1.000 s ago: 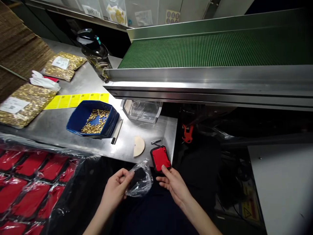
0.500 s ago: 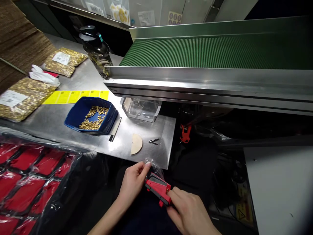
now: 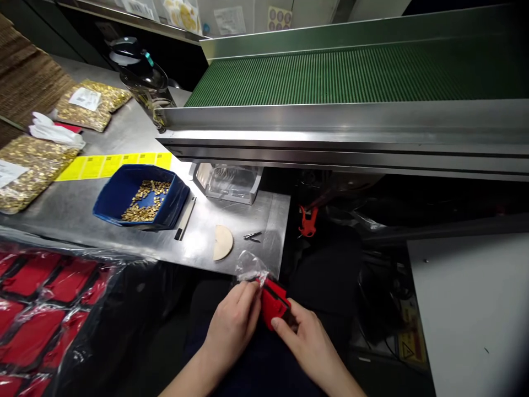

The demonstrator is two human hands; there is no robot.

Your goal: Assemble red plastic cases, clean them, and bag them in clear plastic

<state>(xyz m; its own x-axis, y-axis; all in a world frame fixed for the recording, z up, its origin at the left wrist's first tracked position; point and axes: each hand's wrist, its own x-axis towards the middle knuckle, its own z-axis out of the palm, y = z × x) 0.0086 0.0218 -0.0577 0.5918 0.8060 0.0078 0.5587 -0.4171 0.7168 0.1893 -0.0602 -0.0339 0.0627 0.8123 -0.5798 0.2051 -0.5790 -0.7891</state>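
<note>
Below the front edge of the metal table, a red and black plastic part (image 3: pixel 273 306) is held between my two hands. My right hand (image 3: pixel 308 342) grips its lower right end, thumb on the red face. At its upper left end, my left hand (image 3: pixel 236 314) is closed, fingers pinched at the edge of a clear plastic bag (image 3: pixel 250 266) that covers that end. On the table just beyond lie a pale half-round disc (image 3: pixel 223 242) and a small pair of nail clippers (image 3: pixel 252 236).
A blue bin (image 3: pixel 124 190) of small brass pieces stands on the metal table (image 3: pixel 198 242), a white and black pen-like tool (image 3: pixel 185 219) beside it. Bagged red parts (image 3: pixel 33 325) fill a lined box at left. A green conveyor (image 3: pixel 330 77) crosses behind; orange clippers (image 3: pixel 308 221) hang below it.
The part has turned in my hands and now shows another red face. My right hand has shifted its grip, thumb on top. The bag stands up more above my left fingers.
</note>
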